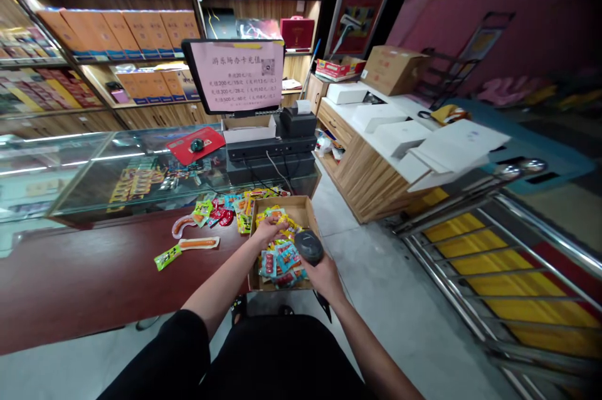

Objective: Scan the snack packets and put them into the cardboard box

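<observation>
A shallow cardboard box (308, 213) holds many small snack packets, yellow ones toward the back and blue ones (285, 257) with red contents nearer me. My left hand (268, 231) reaches over its left side, fingers closed on a yellow snack packet (283, 222), partly hidden by the fingers. In my right hand (324, 276), at the box's right edge, is a dark grey handheld barcode scanner (309, 246), its round head upward. More packets (221, 212) lie left of the box. Beside them are a long sausage-like packet (200, 243), a green packet (168, 257) and a curved clear one (182, 225).
The box sits at the right end of a dark red table (108, 274). Behind it stand a glass counter (117, 149), a monitor (239, 77) with a pink sign, and a receipt printer (298, 121). A metal railing (451, 262) runs on the right.
</observation>
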### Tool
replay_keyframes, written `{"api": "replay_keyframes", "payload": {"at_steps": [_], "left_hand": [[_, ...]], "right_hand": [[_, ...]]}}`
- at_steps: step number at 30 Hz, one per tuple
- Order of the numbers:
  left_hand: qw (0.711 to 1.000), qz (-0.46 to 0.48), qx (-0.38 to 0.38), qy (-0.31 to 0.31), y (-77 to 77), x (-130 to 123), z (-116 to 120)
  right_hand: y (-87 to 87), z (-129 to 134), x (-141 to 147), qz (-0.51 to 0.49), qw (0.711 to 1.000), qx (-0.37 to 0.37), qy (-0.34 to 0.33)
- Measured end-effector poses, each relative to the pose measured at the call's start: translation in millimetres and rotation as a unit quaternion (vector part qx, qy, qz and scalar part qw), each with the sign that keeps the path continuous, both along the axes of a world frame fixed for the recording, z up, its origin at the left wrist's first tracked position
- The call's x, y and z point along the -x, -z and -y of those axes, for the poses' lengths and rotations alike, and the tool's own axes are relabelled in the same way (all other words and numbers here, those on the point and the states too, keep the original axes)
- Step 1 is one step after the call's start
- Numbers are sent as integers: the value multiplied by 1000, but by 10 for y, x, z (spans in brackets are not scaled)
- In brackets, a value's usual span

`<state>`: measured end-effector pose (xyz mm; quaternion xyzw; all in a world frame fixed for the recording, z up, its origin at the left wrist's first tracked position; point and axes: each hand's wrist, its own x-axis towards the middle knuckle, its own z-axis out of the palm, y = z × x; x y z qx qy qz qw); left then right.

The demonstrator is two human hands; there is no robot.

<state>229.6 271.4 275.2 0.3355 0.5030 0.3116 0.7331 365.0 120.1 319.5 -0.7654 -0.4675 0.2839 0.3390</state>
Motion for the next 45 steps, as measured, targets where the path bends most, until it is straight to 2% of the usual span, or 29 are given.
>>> {"api": "replay_keyframes", "payload": {"at_steps": [4, 8, 12, 18, 21, 24, 26, 29, 31, 33, 35, 36, 39, 45], "left_hand": [[1000, 4, 3, 2, 8, 178, -36], [1000, -5, 21, -21, 47, 532, -124], [999, -8, -1, -49, 114, 1017, -242], [992, -79, -9, -99, 208, 1864, -422], [988, -114, -8, -103, 279, 2253, -510], [979, -185, -28, -87, 415, 2592, -592], [962, -259, -66, -58, 527, 2789, -632], [917, -375, -136, 19, 671, 3029, -654], [871, -449, -177, 90, 734, 3142, -649], [813, -513, -214, 174, 776, 3211, -640], [756, -556, -238, 251, 808, 3240, -637], [736, -567, -243, 279, 822, 3241, -641], [709, -579, -247, 316, 852, 3216, -675], [696, -563, -258, 363, 833, 3173, -809]], "right_hand": [[22, -90, 128, -6, 1000, 0, -19], [41, -256, 394, 1, 999, 14, -43], [47, -464, 757, 28, 996, 42, -67], [119, -807, 1380, 21, 991, 14, -132], [159, -956, 1672, 19, 988, 19, -150], [203, -1077, 1922, 19, 987, 31, -159], [238, -1144, 2060, 14, 985, 41, -166], [294, -1232, 2220, 11, 984, 53, -170], [326, -1280, 2296, 11, 983, 61, -171], [350, -1320, 2349, 11, 983, 68, -171], [367, -1351, 2382, 16, 983, 83, -164], [373, -1365, 2393, 18, 983, 90, -160], [386, -1399, 2407, 15, 984, 98, -150], [398, -1439, 2383, 18, 986, 88, -139]]}}
